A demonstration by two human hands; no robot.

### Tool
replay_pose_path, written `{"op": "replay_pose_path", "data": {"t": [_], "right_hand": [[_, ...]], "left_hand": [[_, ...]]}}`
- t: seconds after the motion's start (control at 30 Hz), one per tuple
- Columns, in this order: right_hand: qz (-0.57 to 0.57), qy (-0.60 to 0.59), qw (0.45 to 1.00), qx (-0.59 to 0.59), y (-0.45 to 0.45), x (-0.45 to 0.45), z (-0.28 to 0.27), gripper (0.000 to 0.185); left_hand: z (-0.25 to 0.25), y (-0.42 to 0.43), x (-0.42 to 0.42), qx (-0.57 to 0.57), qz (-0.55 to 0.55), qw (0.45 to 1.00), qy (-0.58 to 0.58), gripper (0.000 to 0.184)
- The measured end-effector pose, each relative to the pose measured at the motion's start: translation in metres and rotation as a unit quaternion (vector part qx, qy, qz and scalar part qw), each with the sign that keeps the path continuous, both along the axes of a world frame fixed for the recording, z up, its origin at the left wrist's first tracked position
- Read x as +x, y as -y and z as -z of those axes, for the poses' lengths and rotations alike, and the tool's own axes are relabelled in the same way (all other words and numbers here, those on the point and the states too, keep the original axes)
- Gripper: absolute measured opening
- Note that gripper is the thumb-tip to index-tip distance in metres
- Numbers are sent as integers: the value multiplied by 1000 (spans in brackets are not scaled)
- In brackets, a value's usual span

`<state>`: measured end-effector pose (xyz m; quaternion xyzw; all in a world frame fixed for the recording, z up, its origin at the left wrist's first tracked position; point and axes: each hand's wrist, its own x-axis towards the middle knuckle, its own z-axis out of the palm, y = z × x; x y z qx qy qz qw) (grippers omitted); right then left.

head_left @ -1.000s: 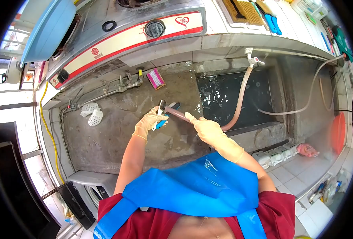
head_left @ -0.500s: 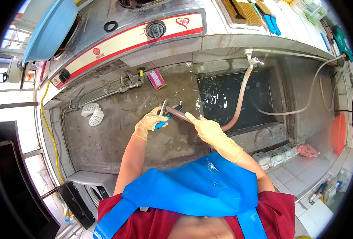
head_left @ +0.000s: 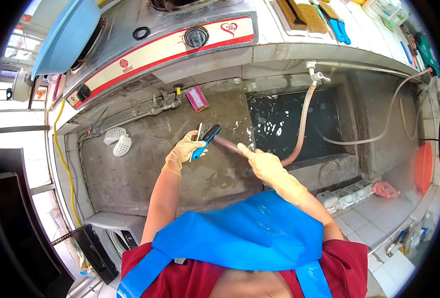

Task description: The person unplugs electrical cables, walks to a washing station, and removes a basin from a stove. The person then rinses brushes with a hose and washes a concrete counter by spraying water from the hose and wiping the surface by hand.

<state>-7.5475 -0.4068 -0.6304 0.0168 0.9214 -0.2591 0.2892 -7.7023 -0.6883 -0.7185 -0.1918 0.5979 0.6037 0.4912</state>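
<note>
Since the earlier frame, you have turned the blue-and-black brush (head_left: 212, 133) in your left hand (head_left: 185, 147); its dark back now shows. Nearest is your blue apron (head_left: 249, 228). Your right hand's (head_left: 265, 165) fingers are wrapped around the hose (head_left: 228, 144). Your left fingers grip both that brush and a white brush (head_left: 199, 130), over the grey slab (head_left: 140, 174). You hold the hose's mouth just beside the brush head; contact cannot be determined. Beyond your hands lies a pink-and-white sponge (head_left: 197, 99); farther off, the stove (head_left: 163, 49).
</note>
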Motion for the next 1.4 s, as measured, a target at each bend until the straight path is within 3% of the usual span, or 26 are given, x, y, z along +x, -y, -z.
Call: {"op": "replay_pose_path", "data": {"t": [0.1, 0.3, 0.43, 0.6, 1.0, 1.13, 1.2, 1.4], "right_hand": [[-86, -8, 996, -34, 6, 7, -10, 66], [-120, 17, 990, -65, 0, 2, -25, 62], [-106, 7, 993, -52, -2, 1, -19, 64], [19, 7, 999, -36, -14, -8, -17, 62], [-15, 32, 998, -42, -33, 32, 7, 62], [-31, 41, 997, -49, -36, 49, 23, 71], [-31, 38, 997, -59, -38, 54, 34, 70], [-61, 5, 993, -104, -54, 67, 43, 50]], "left_hand": [[7, 5, 1, 13, 0, 1000, -7, 77], [15, -5, 0, 17, 20, 999, -35, 75], [9, -19, 3, 38, -14, 999, -27, 73], [-4, -16, 4, 20, 10, 999, -25, 73], [-78, -5, 34, 29, 46, 995, -88, 82], [-109, -45, 40, 74, 45, 988, -127, 80], [-152, -93, 41, 90, 43, 985, -142, 78], [-237, -263, 2, 208, 34, 944, -254, 66]]}}
